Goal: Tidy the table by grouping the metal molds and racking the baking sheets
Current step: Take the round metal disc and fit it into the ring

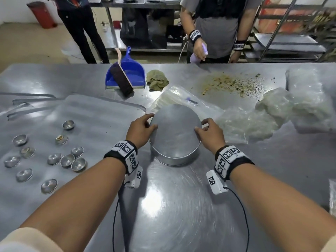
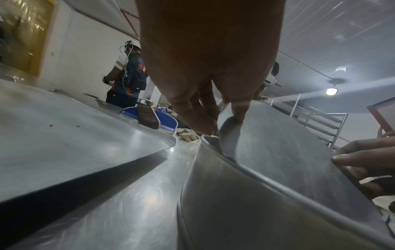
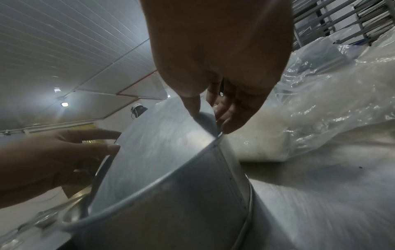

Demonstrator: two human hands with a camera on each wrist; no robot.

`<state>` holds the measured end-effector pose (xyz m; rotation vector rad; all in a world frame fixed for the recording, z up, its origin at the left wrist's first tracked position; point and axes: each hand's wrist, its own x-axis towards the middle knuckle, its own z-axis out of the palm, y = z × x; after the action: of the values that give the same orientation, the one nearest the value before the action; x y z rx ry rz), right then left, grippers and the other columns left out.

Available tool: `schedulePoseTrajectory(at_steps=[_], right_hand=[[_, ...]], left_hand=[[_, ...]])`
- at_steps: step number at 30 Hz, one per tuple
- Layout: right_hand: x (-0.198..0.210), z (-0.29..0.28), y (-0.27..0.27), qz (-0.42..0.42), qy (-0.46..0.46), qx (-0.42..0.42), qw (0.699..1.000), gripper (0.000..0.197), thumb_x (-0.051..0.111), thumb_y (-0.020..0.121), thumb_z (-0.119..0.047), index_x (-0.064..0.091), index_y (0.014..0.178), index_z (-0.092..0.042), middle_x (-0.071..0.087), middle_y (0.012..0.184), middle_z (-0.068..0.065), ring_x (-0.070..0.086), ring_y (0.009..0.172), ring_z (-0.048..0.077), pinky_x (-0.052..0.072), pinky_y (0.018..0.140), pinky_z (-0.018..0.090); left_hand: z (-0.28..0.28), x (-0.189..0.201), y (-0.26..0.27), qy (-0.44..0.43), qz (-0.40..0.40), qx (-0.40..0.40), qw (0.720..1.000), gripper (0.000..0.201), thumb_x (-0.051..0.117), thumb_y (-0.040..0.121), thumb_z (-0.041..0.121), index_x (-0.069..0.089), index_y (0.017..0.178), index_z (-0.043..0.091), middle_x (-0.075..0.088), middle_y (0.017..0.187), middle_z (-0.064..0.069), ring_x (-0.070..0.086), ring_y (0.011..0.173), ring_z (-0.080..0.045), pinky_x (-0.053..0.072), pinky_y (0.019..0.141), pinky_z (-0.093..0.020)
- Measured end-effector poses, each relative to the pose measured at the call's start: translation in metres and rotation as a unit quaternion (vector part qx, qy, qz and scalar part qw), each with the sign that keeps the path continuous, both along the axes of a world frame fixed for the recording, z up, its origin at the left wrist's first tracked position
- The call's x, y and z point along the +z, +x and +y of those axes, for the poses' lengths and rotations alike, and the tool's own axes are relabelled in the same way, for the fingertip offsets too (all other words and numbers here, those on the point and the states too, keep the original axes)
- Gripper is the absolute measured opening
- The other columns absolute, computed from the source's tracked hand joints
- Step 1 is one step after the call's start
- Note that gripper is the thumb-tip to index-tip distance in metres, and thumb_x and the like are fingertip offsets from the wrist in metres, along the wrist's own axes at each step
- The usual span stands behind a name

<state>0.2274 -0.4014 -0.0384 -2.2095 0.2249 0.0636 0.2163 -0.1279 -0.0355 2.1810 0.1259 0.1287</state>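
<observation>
A round metal cake pan (image 1: 175, 131) lies upside down and tilted in the middle of the table, its near rim on the steel. My left hand (image 1: 143, 124) grips its left side and my right hand (image 1: 207, 130) its right side. The left wrist view shows the thumb (image 2: 239, 110) on the flat base of the pan (image 2: 278, 169) and the fingers behind its edge. In the right wrist view my right hand (image 3: 211, 116) holds the pan (image 3: 160, 160) the same way. Several small round molds (image 1: 67, 160) lie scattered on a baking sheet (image 1: 94, 113) at the left.
More flat sheets (image 1: 27, 100) lie at the far left. A blue dustpan with a brush (image 1: 127, 73), a green cloth (image 1: 157, 80), crumbs (image 1: 232, 82) and plastic bags (image 1: 272, 110) occupy the far side. A person with a spray bottle (image 1: 197, 56) stands opposite, beside a tray rack (image 1: 283, 42).
</observation>
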Motion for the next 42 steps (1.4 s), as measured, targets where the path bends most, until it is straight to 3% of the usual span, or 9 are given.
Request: schedulePoseTrajectory(at_steps=[7,14,18,21,26,30,34,37,42], right_hand=[[-0.02,-0.001,0.0,-0.006,-0.084,0.02,0.996,0.017,0.068,0.089,-0.037,0.062,0.091,-0.021,0.062,0.099,0.004,0.057,0.089,0.021,0.041,0.077,0.029],[-0.024,0.002,-0.001,-0.005,-0.12,0.031,0.992,0.022,0.068,0.091,-0.039,0.066,0.099,-0.019,0.055,0.109,0.006,0.048,0.091,0.019,0.035,0.08,0.029],[-0.027,0.008,-0.004,0.005,-0.092,0.034,0.995,0.037,0.073,0.087,-0.028,0.054,0.119,-0.022,0.06,0.11,0.007,0.059,0.096,0.026,0.05,0.086,0.037],[-0.031,0.009,-0.006,0.018,-0.089,0.036,0.995,0.044,0.071,0.088,-0.029,0.048,0.126,-0.023,0.062,0.106,0.007,0.061,0.095,0.028,0.051,0.083,0.037],[-0.034,0.009,-0.005,0.026,-0.069,0.026,0.997,0.043,0.069,0.091,-0.036,0.05,0.127,-0.023,0.068,0.11,0.006,0.064,0.098,0.028,0.053,0.088,0.04],[-0.034,0.008,-0.006,0.035,-0.069,0.033,0.996,0.042,0.064,0.094,-0.039,0.051,0.131,-0.023,0.069,0.115,0.007,0.065,0.104,0.029,0.052,0.092,0.042],[-0.032,0.008,-0.01,0.05,-0.057,0.034,0.997,0.038,0.058,0.098,-0.037,0.052,0.133,-0.022,0.07,0.112,0.006,0.065,0.103,0.028,0.049,0.086,0.034],[-0.032,0.007,-0.014,0.061,-0.035,0.025,0.997,0.035,0.054,0.097,-0.033,0.054,0.13,-0.022,0.071,0.107,0.006,0.065,0.1,0.027,0.049,0.084,0.034],[-0.03,0.005,-0.018,0.074,0.018,0.015,0.997,0.044,0.055,0.085,-0.034,0.058,0.129,-0.028,0.073,0.107,0.001,0.071,0.093,0.023,0.058,0.089,0.045]], left_hand=[[0.001,-0.02,-0.005,0.064,0.025,-0.003,0.998,0.034,0.07,0.092,0.035,0.07,0.123,0.021,0.064,0.087,0.001,0.062,0.084,-0.02,0.053,0.083,-0.037],[0.004,-0.029,0.008,0.14,0.069,0.001,0.988,0.033,0.062,0.096,0.044,0.073,0.1,0.014,0.052,0.101,-0.005,0.057,0.091,-0.023,0.047,0.087,-0.035],[0.001,-0.031,0.008,0.151,0.083,-0.013,0.985,0.03,0.066,0.093,0.039,0.069,0.116,0.019,0.055,0.11,-0.007,0.06,0.096,-0.025,0.048,0.089,-0.036],[0.0,-0.035,0.006,0.148,0.069,-0.021,0.986,0.045,0.068,0.092,0.035,0.058,0.133,0.022,0.057,0.118,-0.011,0.061,0.102,-0.029,0.049,0.092,-0.039],[0.001,-0.04,0.003,0.121,0.077,-0.018,0.989,0.057,0.069,0.09,0.031,0.049,0.142,0.02,0.062,0.122,-0.012,0.06,0.11,-0.029,0.051,0.095,-0.042],[0.002,-0.038,-0.002,0.091,0.094,-0.014,0.991,0.052,0.067,0.091,0.026,0.051,0.14,0.018,0.067,0.113,-0.006,0.061,0.102,-0.022,0.049,0.088,-0.033],[0.004,-0.035,-0.01,0.065,0.122,-0.008,0.99,0.052,0.065,0.091,0.026,0.05,0.141,0.022,0.059,0.082,0.014,0.062,0.087,-0.019,0.051,0.083,-0.032],[0.007,-0.038,-0.013,0.03,0.146,-0.001,0.989,0.049,0.063,0.086,0.028,0.054,0.134,0.027,0.067,0.083,0.008,0.071,0.073,-0.02,0.062,0.076,-0.044],[0.007,-0.038,-0.013,0.004,0.155,0.0,0.988,0.047,0.061,0.087,0.023,0.054,0.133,0.027,0.069,0.087,0.003,0.072,0.072,-0.022,0.063,0.073,-0.046]])
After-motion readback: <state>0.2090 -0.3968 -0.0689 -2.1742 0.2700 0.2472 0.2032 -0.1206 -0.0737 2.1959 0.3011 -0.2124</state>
